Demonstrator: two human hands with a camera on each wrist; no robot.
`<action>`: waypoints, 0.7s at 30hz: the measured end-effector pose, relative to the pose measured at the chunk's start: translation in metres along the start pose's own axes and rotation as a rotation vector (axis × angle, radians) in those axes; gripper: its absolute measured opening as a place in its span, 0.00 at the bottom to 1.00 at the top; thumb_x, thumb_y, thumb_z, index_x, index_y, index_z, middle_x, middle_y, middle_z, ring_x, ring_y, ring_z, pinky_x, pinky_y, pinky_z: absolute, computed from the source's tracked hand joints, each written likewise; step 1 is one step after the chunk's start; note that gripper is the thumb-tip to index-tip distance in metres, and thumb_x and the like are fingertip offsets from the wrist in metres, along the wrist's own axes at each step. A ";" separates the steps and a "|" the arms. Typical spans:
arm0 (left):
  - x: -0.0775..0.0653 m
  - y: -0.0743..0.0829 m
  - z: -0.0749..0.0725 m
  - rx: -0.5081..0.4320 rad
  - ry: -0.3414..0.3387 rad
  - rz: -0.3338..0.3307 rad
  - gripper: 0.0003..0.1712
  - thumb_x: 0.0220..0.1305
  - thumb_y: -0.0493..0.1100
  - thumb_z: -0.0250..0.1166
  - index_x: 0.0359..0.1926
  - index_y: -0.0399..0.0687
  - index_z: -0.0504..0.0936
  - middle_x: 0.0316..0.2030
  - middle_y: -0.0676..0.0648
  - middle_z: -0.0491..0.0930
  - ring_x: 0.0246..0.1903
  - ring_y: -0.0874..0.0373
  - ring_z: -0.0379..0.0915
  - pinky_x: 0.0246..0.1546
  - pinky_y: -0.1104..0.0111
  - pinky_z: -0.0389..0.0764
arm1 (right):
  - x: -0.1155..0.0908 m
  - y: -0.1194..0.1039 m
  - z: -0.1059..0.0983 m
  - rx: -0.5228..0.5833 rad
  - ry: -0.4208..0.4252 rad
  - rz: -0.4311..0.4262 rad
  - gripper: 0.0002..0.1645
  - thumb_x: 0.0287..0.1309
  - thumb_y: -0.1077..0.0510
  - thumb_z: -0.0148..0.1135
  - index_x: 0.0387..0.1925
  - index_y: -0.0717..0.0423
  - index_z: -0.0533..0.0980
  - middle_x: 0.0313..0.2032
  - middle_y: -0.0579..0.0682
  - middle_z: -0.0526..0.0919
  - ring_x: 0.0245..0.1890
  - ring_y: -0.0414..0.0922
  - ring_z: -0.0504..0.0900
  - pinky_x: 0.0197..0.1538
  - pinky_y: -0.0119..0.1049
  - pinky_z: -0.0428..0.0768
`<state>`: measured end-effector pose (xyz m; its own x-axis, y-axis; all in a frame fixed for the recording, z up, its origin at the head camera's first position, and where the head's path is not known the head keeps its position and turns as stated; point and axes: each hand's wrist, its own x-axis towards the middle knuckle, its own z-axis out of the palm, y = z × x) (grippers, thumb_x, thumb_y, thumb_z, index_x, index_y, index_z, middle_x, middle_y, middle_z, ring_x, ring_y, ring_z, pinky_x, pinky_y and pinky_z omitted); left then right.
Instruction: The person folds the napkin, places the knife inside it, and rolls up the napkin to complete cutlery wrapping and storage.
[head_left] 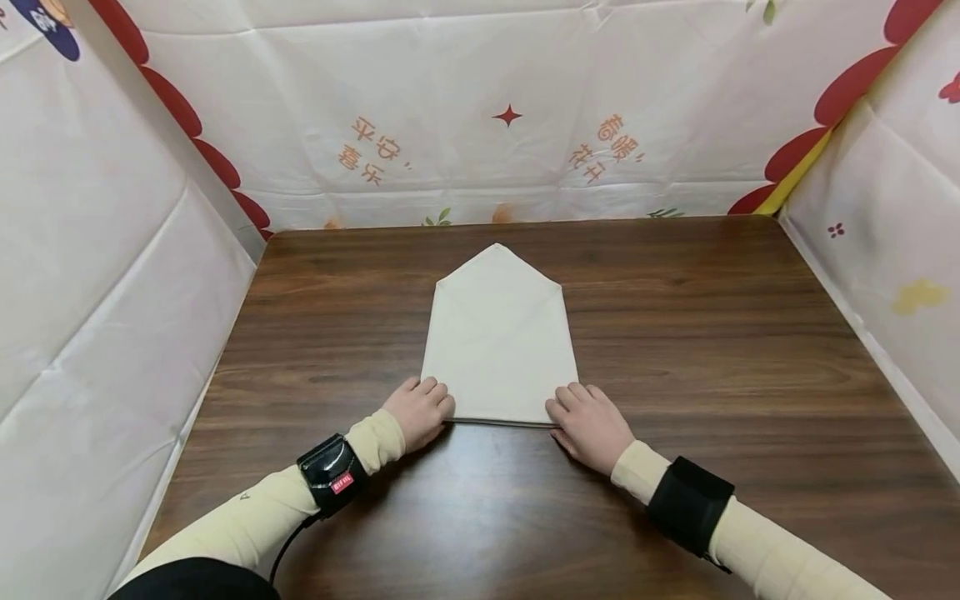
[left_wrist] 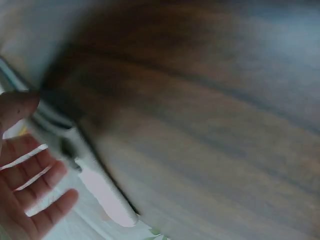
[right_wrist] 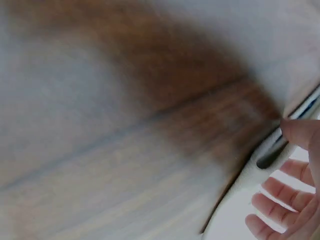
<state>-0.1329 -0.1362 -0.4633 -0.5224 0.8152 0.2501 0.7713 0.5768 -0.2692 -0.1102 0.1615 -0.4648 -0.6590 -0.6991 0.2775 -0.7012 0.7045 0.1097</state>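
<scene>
A folded off-white cloth [head_left: 498, 333] lies on the wooden table, shaped like a house with its peak pointing away. My left hand [head_left: 422, 412] pinches its near left corner. At the near right corner my right hand [head_left: 592, 427] grips the cloth the same way. In the left wrist view the thumb [left_wrist: 17, 107] presses the layered near edge, with the other fingers on the far side. Rounded, stacked folds [right_wrist: 272, 150] show beside the thumb in the right wrist view. Part of each corner is hidden under the fingers.
The brown wooden table [head_left: 712, 333] spreads around the cloth. White printed sheets [head_left: 465, 83] with red scalloped borders stand along its back, left and right sides. A black band [head_left: 690, 504] wraps the right wrist, and a black strap with a cable [head_left: 288, 546] the left.
</scene>
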 end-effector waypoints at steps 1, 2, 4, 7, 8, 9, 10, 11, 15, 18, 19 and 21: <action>0.000 0.001 0.002 0.024 0.017 0.015 0.09 0.45 0.44 0.63 0.27 0.48 0.72 0.25 0.50 0.70 0.28 0.56 0.67 0.28 0.68 0.68 | 0.000 -0.001 0.001 -0.023 0.007 -0.025 0.17 0.40 0.55 0.69 0.33 0.58 0.74 0.30 0.52 0.72 0.32 0.50 0.72 0.36 0.42 0.72; 0.000 0.001 0.003 0.043 0.029 0.022 0.07 0.45 0.42 0.62 0.25 0.48 0.72 0.24 0.51 0.69 0.27 0.57 0.67 0.26 0.69 0.67 | 0.000 -0.001 0.001 -0.040 0.010 -0.042 0.15 0.41 0.57 0.68 0.32 0.58 0.75 0.28 0.51 0.72 0.30 0.49 0.72 0.35 0.41 0.72; 0.001 0.003 0.006 0.066 0.042 0.029 0.04 0.45 0.39 0.61 0.24 0.47 0.73 0.23 0.51 0.69 0.25 0.57 0.67 0.24 0.70 0.67 | -0.001 -0.001 0.002 -0.069 0.005 -0.068 0.12 0.42 0.60 0.66 0.33 0.60 0.77 0.27 0.52 0.73 0.27 0.48 0.73 0.32 0.40 0.73; 0.003 0.004 0.006 0.081 0.038 0.043 0.03 0.45 0.37 0.62 0.24 0.45 0.76 0.22 0.50 0.71 0.24 0.57 0.67 0.23 0.71 0.69 | 0.000 -0.001 0.001 -0.101 -0.020 -0.103 0.12 0.42 0.63 0.65 0.33 0.62 0.78 0.26 0.53 0.75 0.26 0.49 0.73 0.30 0.39 0.72; 0.003 0.004 0.006 0.088 0.033 0.054 0.03 0.45 0.36 0.63 0.25 0.44 0.76 0.22 0.50 0.71 0.24 0.58 0.67 0.22 0.71 0.70 | 0.000 0.000 0.000 -0.109 -0.029 -0.118 0.13 0.41 0.63 0.65 0.33 0.63 0.79 0.26 0.53 0.76 0.25 0.49 0.73 0.29 0.38 0.72; 0.003 0.004 0.006 0.094 0.028 0.069 0.04 0.45 0.35 0.63 0.25 0.43 0.76 0.22 0.50 0.71 0.23 0.58 0.67 0.22 0.72 0.70 | 0.000 0.000 -0.001 -0.115 -0.038 -0.132 0.13 0.40 0.63 0.65 0.33 0.63 0.79 0.25 0.53 0.76 0.25 0.48 0.73 0.28 0.38 0.71; 0.004 0.004 0.006 0.096 0.024 0.082 0.05 0.45 0.35 0.64 0.25 0.42 0.76 0.21 0.49 0.71 0.22 0.58 0.67 0.21 0.72 0.70 | 0.000 0.000 -0.001 -0.121 -0.046 -0.144 0.14 0.40 0.63 0.65 0.33 0.64 0.79 0.25 0.53 0.76 0.25 0.48 0.73 0.28 0.38 0.71; 0.004 0.004 0.006 0.097 0.022 0.093 0.05 0.44 0.34 0.65 0.25 0.41 0.76 0.21 0.49 0.71 0.22 0.58 0.67 0.20 0.72 0.70 | 0.001 0.000 -0.002 -0.123 -0.052 -0.156 0.14 0.39 0.62 0.65 0.32 0.64 0.78 0.25 0.53 0.76 0.24 0.48 0.73 0.27 0.38 0.71; 0.004 0.003 0.006 0.087 0.012 0.121 0.08 0.42 0.34 0.67 0.23 0.41 0.75 0.19 0.49 0.70 0.20 0.58 0.67 0.19 0.73 0.70 | 0.002 0.000 -0.001 -0.133 -0.050 -0.181 0.12 0.36 0.62 0.65 0.29 0.62 0.77 0.22 0.52 0.74 0.22 0.47 0.72 0.25 0.37 0.69; 0.007 0.000 0.005 0.065 0.001 0.133 0.08 0.42 0.34 0.66 0.23 0.42 0.74 0.19 0.49 0.70 0.19 0.58 0.67 0.19 0.73 0.71 | 0.004 -0.001 0.001 -0.144 -0.024 -0.178 0.11 0.34 0.63 0.65 0.25 0.61 0.74 0.19 0.51 0.72 0.20 0.46 0.71 0.23 0.36 0.68; 0.008 -0.001 0.004 0.055 -0.003 0.135 0.08 0.43 0.34 0.66 0.23 0.42 0.73 0.19 0.49 0.70 0.19 0.58 0.68 0.20 0.73 0.71 | 0.005 -0.001 0.001 -0.145 -0.014 -0.172 0.11 0.33 0.63 0.65 0.24 0.61 0.73 0.19 0.51 0.72 0.20 0.46 0.71 0.23 0.36 0.68; 0.010 -0.003 0.004 0.036 -0.012 0.141 0.08 0.43 0.33 0.65 0.24 0.42 0.73 0.19 0.49 0.71 0.20 0.58 0.68 0.20 0.72 0.72 | 0.006 -0.001 0.001 -0.139 0.005 -0.154 0.11 0.32 0.65 0.64 0.23 0.61 0.72 0.18 0.50 0.71 0.19 0.47 0.70 0.22 0.36 0.67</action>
<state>-0.1424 -0.1296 -0.4635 -0.4144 0.8887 0.1963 0.8238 0.4580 -0.3341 -0.1141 0.1565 -0.4644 -0.5449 -0.7998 0.2518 -0.7494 0.5992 0.2816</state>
